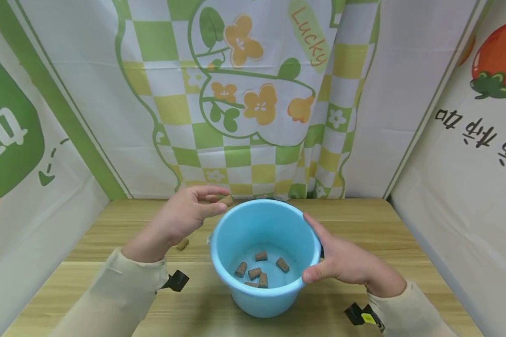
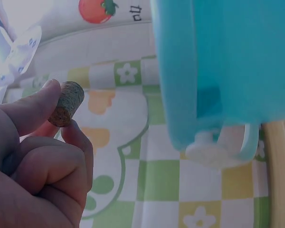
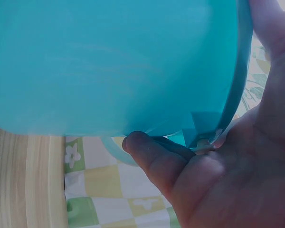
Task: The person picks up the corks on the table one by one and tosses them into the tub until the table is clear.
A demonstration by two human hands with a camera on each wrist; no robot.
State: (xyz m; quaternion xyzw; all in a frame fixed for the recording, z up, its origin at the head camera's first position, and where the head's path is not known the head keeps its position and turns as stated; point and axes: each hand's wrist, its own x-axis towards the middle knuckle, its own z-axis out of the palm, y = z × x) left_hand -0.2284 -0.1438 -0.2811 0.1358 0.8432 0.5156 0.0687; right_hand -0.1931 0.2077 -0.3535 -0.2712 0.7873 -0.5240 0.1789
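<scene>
My left hand point(image 1: 183, 215) pinches a cork point(image 1: 226, 201) between thumb and fingers, just above and left of the bucket's rim. Closer up, the left wrist view has that cork point(image 2: 69, 103) at the fingertips, apart from the bucket wall point(image 2: 175, 71). The light blue bucket point(image 1: 264, 302) stands upright on the table, with several brown corks point(image 1: 282, 265) lying on its bottom. At its right side my right hand point(image 1: 341, 257) grips the rim, the thumb at the front. In the right wrist view its fingers point(image 3: 154, 161) lie against the bucket's outside.
Another cork point(image 1: 182, 244) lies on the wooden table point(image 1: 354, 224), left of the bucket and beneath my left wrist. A white handle joint point(image 2: 211, 153) sticks out from the bucket's side. Behind the table hangs a checked green and yellow cloth point(image 1: 253, 161), with printed cloth walls at both sides.
</scene>
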